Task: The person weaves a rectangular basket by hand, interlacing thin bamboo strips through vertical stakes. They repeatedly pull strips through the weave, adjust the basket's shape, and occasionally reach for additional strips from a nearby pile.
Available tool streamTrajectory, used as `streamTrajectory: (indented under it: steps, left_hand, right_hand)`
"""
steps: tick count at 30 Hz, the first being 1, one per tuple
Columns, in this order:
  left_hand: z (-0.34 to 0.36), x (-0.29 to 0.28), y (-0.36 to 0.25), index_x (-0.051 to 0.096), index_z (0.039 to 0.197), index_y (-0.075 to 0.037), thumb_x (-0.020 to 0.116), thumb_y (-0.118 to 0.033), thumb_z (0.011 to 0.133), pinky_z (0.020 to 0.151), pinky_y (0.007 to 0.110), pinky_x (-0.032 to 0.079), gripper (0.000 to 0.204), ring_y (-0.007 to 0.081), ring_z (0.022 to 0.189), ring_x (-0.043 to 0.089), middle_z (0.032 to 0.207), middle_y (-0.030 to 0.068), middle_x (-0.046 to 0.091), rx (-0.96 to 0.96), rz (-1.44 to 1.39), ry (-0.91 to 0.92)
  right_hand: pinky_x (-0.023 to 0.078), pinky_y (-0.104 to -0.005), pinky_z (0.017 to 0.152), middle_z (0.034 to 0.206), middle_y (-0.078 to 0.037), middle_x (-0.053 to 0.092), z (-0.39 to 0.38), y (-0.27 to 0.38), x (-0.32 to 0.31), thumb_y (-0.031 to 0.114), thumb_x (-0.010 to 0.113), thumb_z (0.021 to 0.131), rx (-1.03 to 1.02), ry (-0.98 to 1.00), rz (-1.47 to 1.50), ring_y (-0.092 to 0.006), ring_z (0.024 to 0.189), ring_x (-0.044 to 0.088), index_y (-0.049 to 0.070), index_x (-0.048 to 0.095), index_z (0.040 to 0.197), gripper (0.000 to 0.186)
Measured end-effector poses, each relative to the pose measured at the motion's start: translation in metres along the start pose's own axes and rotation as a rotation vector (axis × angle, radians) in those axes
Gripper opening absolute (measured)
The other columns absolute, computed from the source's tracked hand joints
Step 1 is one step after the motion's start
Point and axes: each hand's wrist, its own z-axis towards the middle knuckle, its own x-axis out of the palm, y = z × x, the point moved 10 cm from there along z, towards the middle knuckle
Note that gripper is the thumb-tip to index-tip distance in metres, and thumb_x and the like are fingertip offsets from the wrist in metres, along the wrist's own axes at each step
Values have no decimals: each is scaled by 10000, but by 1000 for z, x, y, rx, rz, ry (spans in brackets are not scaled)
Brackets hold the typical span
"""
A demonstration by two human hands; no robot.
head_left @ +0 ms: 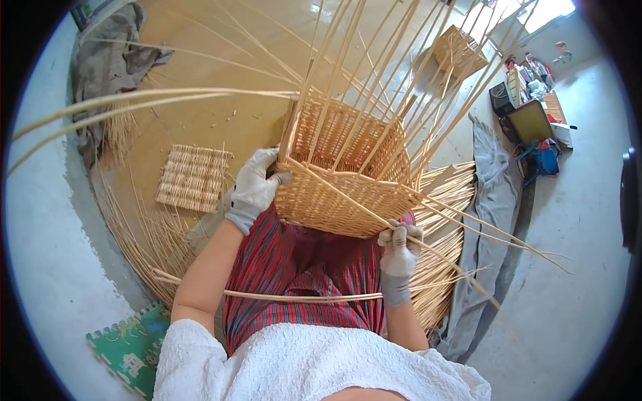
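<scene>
A half-woven wicker basket [341, 200] rests on my lap over a red striped cloth, its opening turned up and away from me. Many long wicker rods [401, 73] stand up from its rim and fan out toward the far right. My gloved left hand [256, 187] grips the basket's near left corner, thumb over the rim. In my gloved right hand [400, 247] a single wicker rod [354, 200] is pinched; it slants from the left corner across the front wall and past my fingers. Two more rods [495, 234] jut from the right corner.
A woven wicker panel [194, 177] lies on the floor at left, near loose rods [147, 247]. Right of my lap is a thick rod bundle [441, 247] beside a grey cloth [488, 220]. Another basket [460, 52] stands far off. A green foam mat [130, 347] lies lower left.
</scene>
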Motion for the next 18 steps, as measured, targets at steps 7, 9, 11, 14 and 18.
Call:
streamTrajectory:
  steps: [7, 9, 11, 14, 18]
  left_hand:
    - [-21, -29, -75, 655, 1294, -41, 670, -22, 933, 883, 341, 546, 362, 255, 1008, 681, 1164, 140, 689, 279, 337, -378]
    - [-3, 2, -81, 662, 1275, -48, 636, -140, 980, 866, 369, 546, 310, 294, 1004, 685, 1157, 185, 692, 271, 230, -217]
    - [14, 43, -43, 684, 1190, -61, 566, -363, 1027, 857, 414, 538, 363, 354, 1019, 679, 1082, 229, 705, -158, 474, 163]
    - [24, 63, -30, 675, 1118, -73, 582, -449, 1008, 831, 441, 541, 402, 396, 957, 683, 991, 217, 720, -67, 310, 399]
    - [20, 73, -39, 685, 1017, -70, 716, -263, 934, 806, 324, 533, 213, 128, 824, 625, 844, 69, 702, -142, 253, 535]
  right_hand:
    - [504, -311, 589, 941, -171, 711, 49, -1, -5, 83, 675, 987, 86, 108, -47, -168, 645, 610, 72, 531, 1014, 147]
    - [508, -312, 601, 958, -175, 714, 51, -2, -4, 65, 671, 985, 83, 112, -37, -167, 647, 611, 69, 519, 1020, 155]
    - [511, -307, 602, 968, -178, 714, 44, -2, 0, 59, 669, 985, 56, 98, -40, -164, 659, 616, 68, 519, 1018, 154]
    - [587, -327, 676, 997, -143, 716, 57, -2, -5, 78, 667, 988, -35, 150, -102, -187, 798, 686, 79, 543, 1037, 133]
    - [633, -338, 755, 1014, -143, 701, 86, 12, -2, 54, 640, 995, -129, 64, -228, -206, 906, 718, 38, 542, 1059, 118]
